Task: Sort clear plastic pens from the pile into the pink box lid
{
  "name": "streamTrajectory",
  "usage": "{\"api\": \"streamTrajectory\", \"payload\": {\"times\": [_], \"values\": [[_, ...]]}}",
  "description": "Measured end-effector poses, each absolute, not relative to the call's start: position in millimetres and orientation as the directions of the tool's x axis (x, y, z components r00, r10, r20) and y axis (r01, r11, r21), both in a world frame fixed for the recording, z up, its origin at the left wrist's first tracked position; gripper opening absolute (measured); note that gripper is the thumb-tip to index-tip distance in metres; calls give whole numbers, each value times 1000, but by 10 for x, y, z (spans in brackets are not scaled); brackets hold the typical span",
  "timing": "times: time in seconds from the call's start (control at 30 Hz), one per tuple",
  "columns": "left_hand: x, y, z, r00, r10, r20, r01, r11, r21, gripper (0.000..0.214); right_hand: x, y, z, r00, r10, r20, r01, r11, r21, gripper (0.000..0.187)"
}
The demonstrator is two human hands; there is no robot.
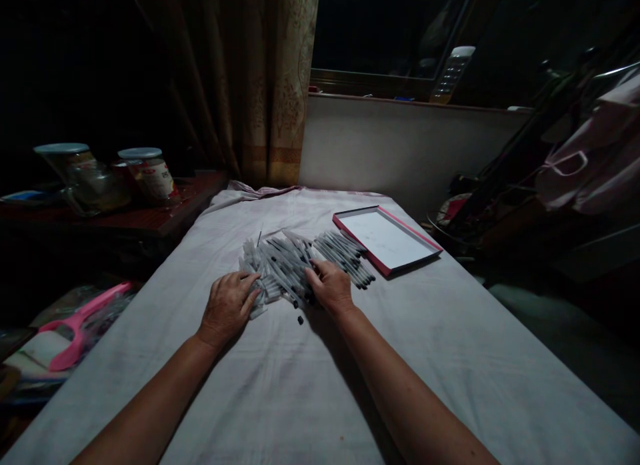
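Note:
A heap of slim grey-white pens (286,260) with black ends lies on the cloth-covered table (280,398). My left hand (226,305) rests against the heap's left edge, thumb and forefinger apart, beside small clear pieces that look like pen caps. At the right side of the heap, my right hand (331,285) has its thumb and forefinger closed on a pen, mostly hidden by the hand. More pens (345,255) lie side by side just beyond it. One small black piece (301,320) sits apart in front of the heap.
A shallow red-edged box lid or tray (387,242), white inside, lies right of the pens. On the left, jars (147,175) stand on a dark wooden cabinet (193,202), with a pink plastic item (75,332) below. A curtain (270,85) and wall border the far edge.

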State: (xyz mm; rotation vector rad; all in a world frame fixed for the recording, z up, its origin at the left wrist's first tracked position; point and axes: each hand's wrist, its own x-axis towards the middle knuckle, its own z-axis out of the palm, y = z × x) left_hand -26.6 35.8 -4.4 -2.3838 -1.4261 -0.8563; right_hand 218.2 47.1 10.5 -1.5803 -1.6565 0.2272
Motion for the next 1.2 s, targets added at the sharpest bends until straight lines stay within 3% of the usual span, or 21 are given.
{"api": "streamTrajectory", "payload": {"times": [0.1,0.4,0.77,1.2], "values": [[-311,342,-89,352,676,648,840,-533,99,35,2279,508,113,73,889,453,819,205,-535,29],[-374,412,-152,250,694,675,804,-537,255,27,2992,501,11,205,896,394,888,0,-460,25],[-418,412,-143,234,731,642,778,-536,327,24,2873,446,-32,167,950,262,978,-126,-167,24],[-402,382,-114,230,741,631,777,-530,339,21,2773,480,117,253,963,97,966,-246,-79,26]]}}
